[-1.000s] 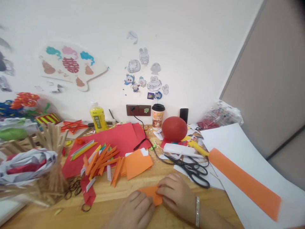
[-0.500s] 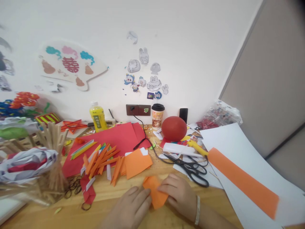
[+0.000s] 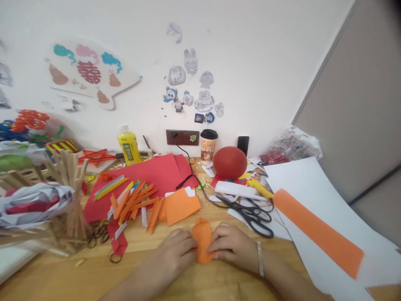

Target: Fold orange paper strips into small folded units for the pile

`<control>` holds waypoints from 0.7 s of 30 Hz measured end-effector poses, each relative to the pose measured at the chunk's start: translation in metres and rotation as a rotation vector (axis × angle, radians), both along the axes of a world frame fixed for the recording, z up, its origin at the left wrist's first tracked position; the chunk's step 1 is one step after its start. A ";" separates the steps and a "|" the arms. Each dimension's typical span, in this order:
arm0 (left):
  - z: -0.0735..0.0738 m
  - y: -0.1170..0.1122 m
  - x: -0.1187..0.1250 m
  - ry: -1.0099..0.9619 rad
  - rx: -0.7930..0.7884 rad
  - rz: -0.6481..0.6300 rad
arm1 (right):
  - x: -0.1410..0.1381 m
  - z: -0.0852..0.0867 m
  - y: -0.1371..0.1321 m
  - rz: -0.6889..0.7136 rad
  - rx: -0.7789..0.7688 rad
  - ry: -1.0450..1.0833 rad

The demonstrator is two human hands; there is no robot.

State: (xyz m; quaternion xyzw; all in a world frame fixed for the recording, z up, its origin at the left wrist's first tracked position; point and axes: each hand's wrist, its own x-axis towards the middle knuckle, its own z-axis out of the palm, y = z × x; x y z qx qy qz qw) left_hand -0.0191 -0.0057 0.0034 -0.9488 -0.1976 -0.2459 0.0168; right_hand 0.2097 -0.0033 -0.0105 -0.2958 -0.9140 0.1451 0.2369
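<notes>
Between my two hands is a small piece of folded orange paper [image 3: 203, 242], upright in the view, its top end coming to a blunt point. My left hand [image 3: 178, 251] grips its left edge with curled fingers. On the opposite edge, the fingers and thumb of my right hand [image 3: 230, 243] pinch the paper. Just beyond lie flat orange paper squares [image 3: 181, 207] and a heap of narrow folded orange strips [image 3: 133, 205]. Black-handled scissors [image 3: 250, 215] rest beyond my right hand.
At right, a long orange strip [image 3: 319, 234] lies on large white sheets [image 3: 300, 179]. A red balloon [image 3: 230, 163], lidded paper cup [image 3: 208, 148] and yellow bottle [image 3: 129, 146] stand near the wall. Red paper [image 3: 156, 173] lies centre-left; wooden sticks [image 3: 75, 196] stand at left.
The orange paper has turned from a slant to upright and looks narrower. Both hands have shifted slightly around its side edges. The whole view has tilted a little downward.
</notes>
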 end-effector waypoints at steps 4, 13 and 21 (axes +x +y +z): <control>0.001 0.003 0.001 -0.052 -0.105 -0.016 | 0.001 -0.002 0.004 -0.006 -0.118 0.060; 0.003 0.001 0.002 -0.070 -0.281 -0.009 | -0.005 0.001 -0.001 0.056 -0.184 0.109; -0.007 -0.003 0.013 -0.104 -0.441 0.189 | -0.014 0.002 -0.005 -0.196 -0.213 0.094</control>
